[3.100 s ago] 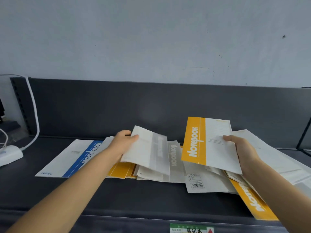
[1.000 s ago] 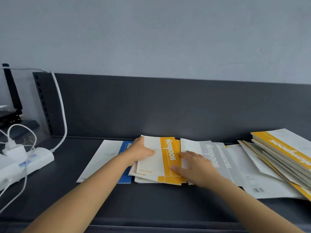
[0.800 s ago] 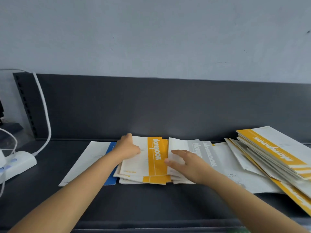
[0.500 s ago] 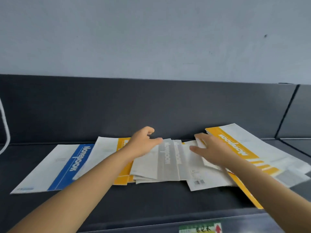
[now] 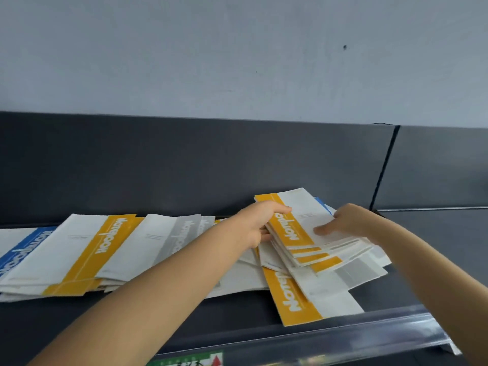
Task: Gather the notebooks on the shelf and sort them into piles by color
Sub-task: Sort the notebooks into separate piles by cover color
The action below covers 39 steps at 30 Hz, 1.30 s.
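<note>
Notebooks lie spread along the dark shelf (image 5: 237, 320). At the right, a fanned stack of yellow-striped notebooks (image 5: 303, 233) sits raised on top of other notebooks. My left hand (image 5: 260, 223) grips the stack's left edge, thumb on the top cover, fingers under it. My right hand (image 5: 346, 220) rests on the top cover at its right side with the thumb pressed flat. A lone yellow notebook (image 5: 293, 299) lies under the stack toward the shelf front. To the left lie a grey-striped notebook (image 5: 169, 241), a yellow-striped pile (image 5: 87, 254) and a blue-striped notebook (image 5: 18, 252).
A dark back panel (image 5: 184, 167) rises behind the shelf, with a seam (image 5: 383, 170) at the right. A clear price rail (image 5: 343, 331) runs along the front edge, with a green label (image 5: 190, 360) below it. A blue corner (image 5: 320, 202) shows behind the stack.
Both hands have shifted right, from the grey and yellow notebooks at the middle to the yellow stack. The left hand now grips that stack's edge, and the view has turned right.
</note>
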Tool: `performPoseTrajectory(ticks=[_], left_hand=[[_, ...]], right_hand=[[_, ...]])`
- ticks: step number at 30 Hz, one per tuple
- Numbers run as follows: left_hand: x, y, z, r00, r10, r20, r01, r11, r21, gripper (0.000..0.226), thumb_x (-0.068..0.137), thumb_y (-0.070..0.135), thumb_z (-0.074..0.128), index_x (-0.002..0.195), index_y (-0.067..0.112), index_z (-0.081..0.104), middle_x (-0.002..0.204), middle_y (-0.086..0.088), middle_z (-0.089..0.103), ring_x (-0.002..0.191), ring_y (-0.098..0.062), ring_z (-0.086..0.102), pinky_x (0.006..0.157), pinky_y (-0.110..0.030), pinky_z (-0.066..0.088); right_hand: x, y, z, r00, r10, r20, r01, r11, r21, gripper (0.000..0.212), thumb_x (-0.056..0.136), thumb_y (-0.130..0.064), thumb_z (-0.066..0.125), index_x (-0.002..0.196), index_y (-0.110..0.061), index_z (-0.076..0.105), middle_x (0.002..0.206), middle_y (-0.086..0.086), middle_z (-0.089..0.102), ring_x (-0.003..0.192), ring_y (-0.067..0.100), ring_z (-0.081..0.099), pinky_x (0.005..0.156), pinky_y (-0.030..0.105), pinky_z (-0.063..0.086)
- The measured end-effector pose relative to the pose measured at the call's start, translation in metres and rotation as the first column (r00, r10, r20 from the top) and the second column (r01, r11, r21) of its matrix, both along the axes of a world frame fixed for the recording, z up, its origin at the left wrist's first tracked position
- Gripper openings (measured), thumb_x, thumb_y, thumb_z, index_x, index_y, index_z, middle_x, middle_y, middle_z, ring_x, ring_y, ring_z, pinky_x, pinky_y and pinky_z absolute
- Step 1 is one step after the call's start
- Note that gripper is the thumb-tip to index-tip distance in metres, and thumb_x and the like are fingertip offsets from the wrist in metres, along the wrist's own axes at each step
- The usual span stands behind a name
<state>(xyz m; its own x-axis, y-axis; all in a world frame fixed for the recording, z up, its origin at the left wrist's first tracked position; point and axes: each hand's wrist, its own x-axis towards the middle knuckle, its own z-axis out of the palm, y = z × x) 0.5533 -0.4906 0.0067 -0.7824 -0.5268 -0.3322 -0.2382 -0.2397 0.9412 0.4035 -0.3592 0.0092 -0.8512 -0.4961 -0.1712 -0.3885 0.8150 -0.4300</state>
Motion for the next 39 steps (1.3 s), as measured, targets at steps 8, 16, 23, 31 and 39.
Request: performPoseTrajectory(ticks=[8, 16, 23, 31, 39], left_hand=[[-0.029, 0.010, -0.009, 0.990, 0.136, -0.029, -0.139, 0.967, -0.212, 0.089, 0.055, 0.028, 0.081, 0.134, 0.014, 0.041, 0.129, -0.006, 0.060, 0.118, -0.024, 0.057, 0.102, -0.042, 0.046], [-0.034, 0.011, -0.003, 0.987, 0.117, -0.109, -0.114, 0.993, 0.030, 0.029, 0.087, -0.008, 0.060, 0.115, 0.000, 0.065, 0.104, -0.016, 0.071, 0.079, -0.024, 0.070, 0.061, -0.032, 0.059], [0.023, -0.025, 0.029, 0.965, 0.040, -0.258, -0.045, 0.999, -0.014, 0.028, 0.085, -0.009, 0.062, 0.111, 0.002, 0.065, 0.098, -0.016, 0.073, 0.079, -0.026, 0.071, 0.066, -0.036, 0.061], [0.140, -0.130, 0.037, 0.977, 0.021, -0.213, -0.066, 0.976, -0.207, 0.029, 0.086, 0.007, 0.068, 0.115, 0.011, 0.065, 0.106, -0.012, 0.074, 0.093, -0.028, 0.073, 0.082, -0.041, 0.059], [0.220, -0.211, -0.001, 0.992, 0.123, 0.011, -0.108, 0.905, -0.412, 0.032, 0.082, 0.023, 0.077, 0.111, 0.013, 0.069, 0.095, -0.002, 0.077, 0.088, -0.018, 0.074, 0.083, -0.035, 0.058]], right_hand=[[-0.008, 0.000, 0.002, 0.998, 0.065, -0.008, -0.065, 0.996, -0.065, 0.060, 0.066, -0.044, 0.084, 0.104, -0.007, 0.058, 0.081, 0.000, 0.054, 0.072, 0.018, 0.051, 0.061, 0.027, 0.038], [-0.012, 0.002, 0.017, 0.975, 0.050, 0.215, 0.013, 0.959, -0.282, 0.068, 0.072, -0.041, 0.081, 0.124, -0.006, 0.055, 0.115, 0.007, 0.055, 0.101, 0.025, 0.051, 0.085, 0.034, 0.045], [0.027, -0.016, 0.034, 0.772, 0.322, 0.549, 0.168, 0.729, -0.663, 0.036, 0.082, -0.022, 0.074, 0.113, -0.005, 0.066, 0.098, 0.011, 0.075, 0.080, 0.025, 0.072, 0.070, 0.035, 0.060], [0.124, -0.127, 0.010, 0.617, 0.601, 0.509, 0.226, 0.484, -0.845, 0.038, 0.087, -0.003, 0.060, 0.125, -0.004, 0.060, 0.119, 0.013, 0.068, 0.106, 0.030, 0.067, 0.081, 0.038, 0.057], [0.203, -0.202, -0.031, 0.634, 0.565, 0.528, 0.190, 0.548, -0.815, 0.036, 0.082, -0.002, 0.070, 0.118, -0.006, 0.064, 0.108, 0.008, 0.073, 0.096, 0.027, 0.071, 0.075, 0.038, 0.058]])
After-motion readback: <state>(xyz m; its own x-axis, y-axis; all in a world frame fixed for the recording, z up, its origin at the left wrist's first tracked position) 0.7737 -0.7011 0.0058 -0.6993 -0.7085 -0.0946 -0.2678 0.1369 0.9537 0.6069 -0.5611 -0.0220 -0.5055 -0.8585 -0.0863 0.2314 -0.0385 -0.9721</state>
